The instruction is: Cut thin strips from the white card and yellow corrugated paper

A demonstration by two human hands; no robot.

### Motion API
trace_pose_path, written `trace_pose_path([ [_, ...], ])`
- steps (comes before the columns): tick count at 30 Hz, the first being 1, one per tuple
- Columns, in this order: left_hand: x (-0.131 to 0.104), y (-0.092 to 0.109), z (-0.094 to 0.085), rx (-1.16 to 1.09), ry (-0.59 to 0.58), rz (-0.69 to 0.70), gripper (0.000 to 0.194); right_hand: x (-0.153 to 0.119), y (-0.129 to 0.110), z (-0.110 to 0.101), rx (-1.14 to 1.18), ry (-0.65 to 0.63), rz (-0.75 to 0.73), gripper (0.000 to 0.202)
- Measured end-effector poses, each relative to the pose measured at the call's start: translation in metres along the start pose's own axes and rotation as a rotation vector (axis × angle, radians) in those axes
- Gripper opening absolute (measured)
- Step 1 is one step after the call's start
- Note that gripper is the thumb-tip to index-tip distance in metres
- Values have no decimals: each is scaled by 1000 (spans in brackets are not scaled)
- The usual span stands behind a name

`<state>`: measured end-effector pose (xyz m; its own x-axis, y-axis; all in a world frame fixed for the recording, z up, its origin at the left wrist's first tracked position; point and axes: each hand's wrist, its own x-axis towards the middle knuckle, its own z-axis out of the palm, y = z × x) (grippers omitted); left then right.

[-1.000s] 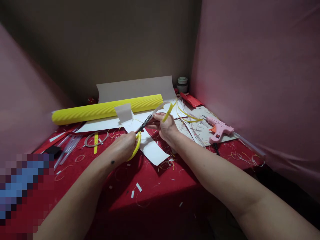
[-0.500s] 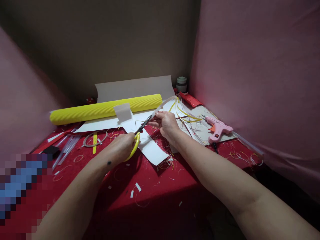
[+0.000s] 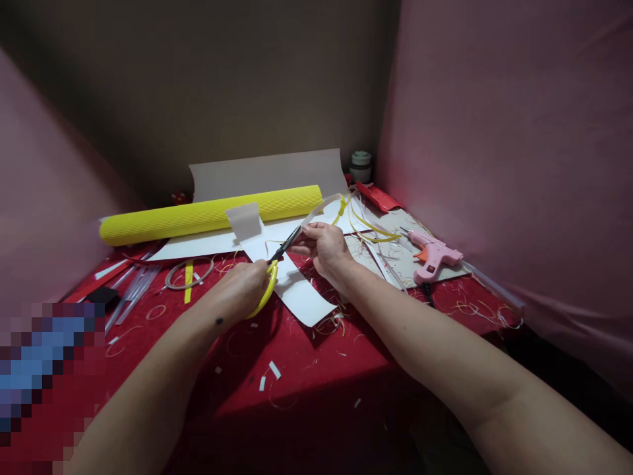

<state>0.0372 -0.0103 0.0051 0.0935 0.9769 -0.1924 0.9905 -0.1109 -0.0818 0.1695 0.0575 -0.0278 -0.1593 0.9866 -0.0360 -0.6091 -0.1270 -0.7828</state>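
My left hand (image 3: 243,289) grips yellow-handled scissors (image 3: 273,270), whose dark blades point up and right toward my right hand (image 3: 326,248). My right hand pinches a thin strip of paper (image 3: 324,206), white on one side and yellow on the other, that curls up and away to the right. The blade tips meet the strip just left of my right fingers. Both hands hover over a white paper piece (image 3: 297,290) lying on the red cloth (image 3: 297,369).
A yellow corrugated roll (image 3: 208,212) lies across the back, with a white sheet (image 3: 267,173) behind it. A pink glue gun (image 3: 433,252) rests at the right, a small jar (image 3: 361,165) in the corner. Clear glue sticks (image 3: 133,290) and paper scraps litter the cloth.
The strip's free end has uncurled and swung up and back from beside my right fingers. Both hands and the scissors stay almost where they were.
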Motion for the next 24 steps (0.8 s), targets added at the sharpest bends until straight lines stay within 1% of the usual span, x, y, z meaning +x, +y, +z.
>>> trace_pose_path([
  [4, -3, 1, -4, 23, 3, -26, 28, 0, -2, -1, -2, -15, 2, 9],
  [9, -3, 2, -5, -8, -10, -20, 31, 1, -10, -3, 27, 53, -82, 5],
  [13, -1, -1, 1, -21, 11, 6, 31, 2, -10, -2, 11, 41, -48, 10],
  [16, 0, -2, 4, -10, 47, 20, 31, -1, -7, 1, 6, 26, -38, 8],
  [21, 1, -1, 4, 7, 50, 5, 31, -5, -4, 3, 21, -2, -55, 5],
  [24, 1, 1, 2, 6, 41, -13, 30, -3, -3, 1, 28, 0, -31, 6],
])
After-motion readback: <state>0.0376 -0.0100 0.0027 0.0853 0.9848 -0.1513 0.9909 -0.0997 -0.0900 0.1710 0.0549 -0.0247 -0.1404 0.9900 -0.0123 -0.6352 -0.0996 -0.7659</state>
